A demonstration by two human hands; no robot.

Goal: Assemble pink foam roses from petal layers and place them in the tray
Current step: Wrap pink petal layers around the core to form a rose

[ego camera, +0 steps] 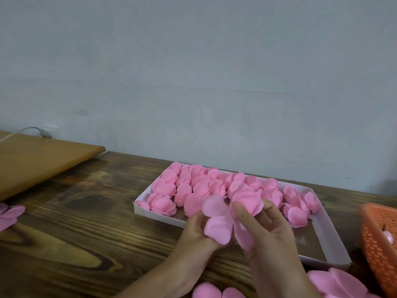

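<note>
A pink foam rose [247,201] is held up just in front of the white tray [330,239]. My right hand [264,229] grips its rounded head from the right, thumb on top. My left hand [193,235] holds a flat pink petal layer [219,224] against the rose's underside from the left. The tray holds several finished pink roses [193,186] packed across its left and far parts; its near right corner shows bare bottom.
Loose pink petal layers [335,282] lie at the near right, more [10,214] at the left edge. An orange perforated basket [380,244] stands at the right edge. A light wooden board [38,162] and a white cable [32,130] lie at the far left on the dark wooden table [86,233].
</note>
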